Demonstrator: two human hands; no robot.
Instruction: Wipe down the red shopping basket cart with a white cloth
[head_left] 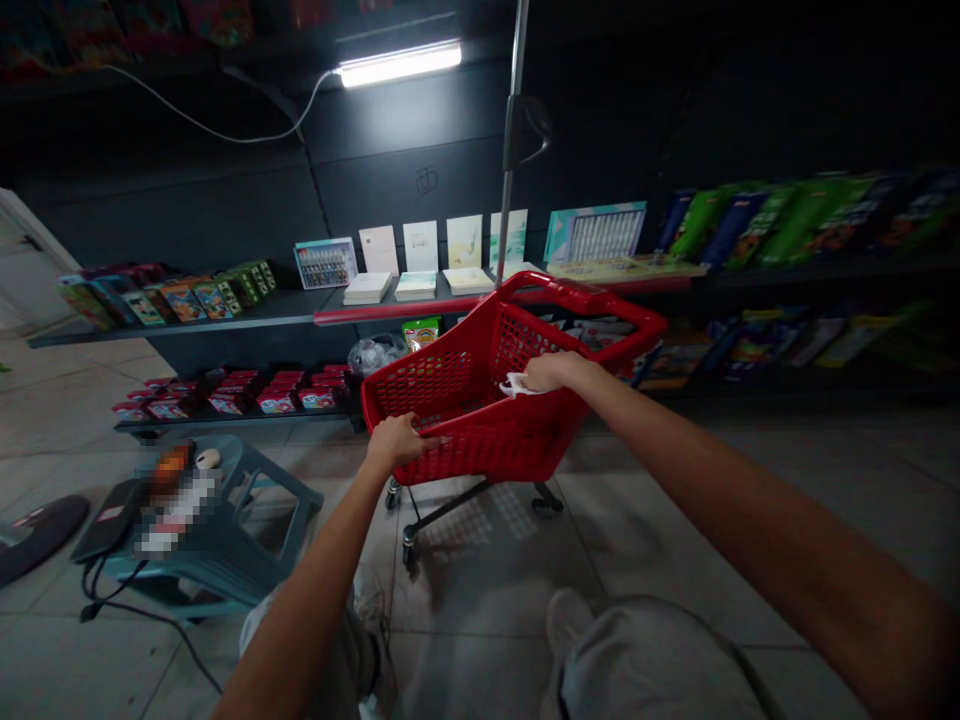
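The left hand (395,441) grips a red plastic cart (469,443) by its near-left rim. The right hand (559,371) clasps white cloth (514,384) at the near-right rim.

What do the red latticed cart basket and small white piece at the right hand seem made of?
Red latticed cart basket: probably semi-gloss moulded plastic, from its soft highlights and regular openings. Small white piece at the right hand: perhaps matte cloth or paper; irregular outline, blurred.
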